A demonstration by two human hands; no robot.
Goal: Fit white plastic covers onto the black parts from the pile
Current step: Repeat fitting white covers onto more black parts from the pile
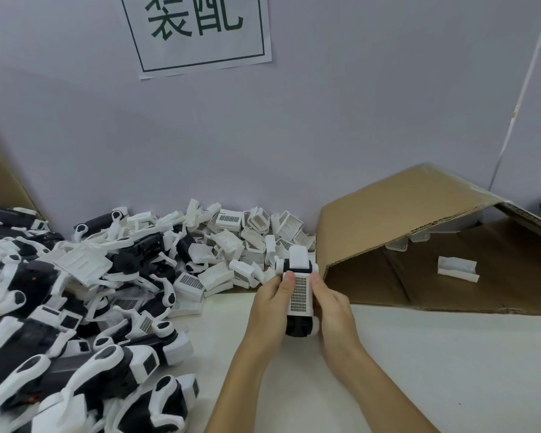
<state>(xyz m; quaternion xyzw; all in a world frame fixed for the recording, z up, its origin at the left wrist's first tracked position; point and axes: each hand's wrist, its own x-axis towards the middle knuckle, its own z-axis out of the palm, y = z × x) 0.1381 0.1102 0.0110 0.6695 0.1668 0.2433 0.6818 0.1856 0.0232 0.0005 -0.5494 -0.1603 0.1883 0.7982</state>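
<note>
Head view, left to right. Far left of the left hand (270, 310): the pile (44, 307) of black parts with white arms covered the table (419, 370). Some near its front edge already carried white grille pieces; couldn't count how many were finished. Plenty looked bare, so my read was the bulk of the job was left.

Just beyond and left of both hands: a heap of loose white covers (241, 242) sat against the wall, so stock was not short.

Centre: both hands were clenched round one black part (297, 326), held up off the table. Left hand gripped its left side, thumb up by the top edge of the white grille cover (300, 296). Right hand (331, 310) gripped the right side, thumb at the same edge. The cover lay along the part's top face and looked seated or nearly so. Couldn't tell if it had fully clicked in. A second white piece sat at the part's far end.

Right of the right hand: a cardboard box (419, 220) lay tipped on its side with one loose white piece (458, 268) inside. If that was the bin for finished units, it held almost nothing.
</note>
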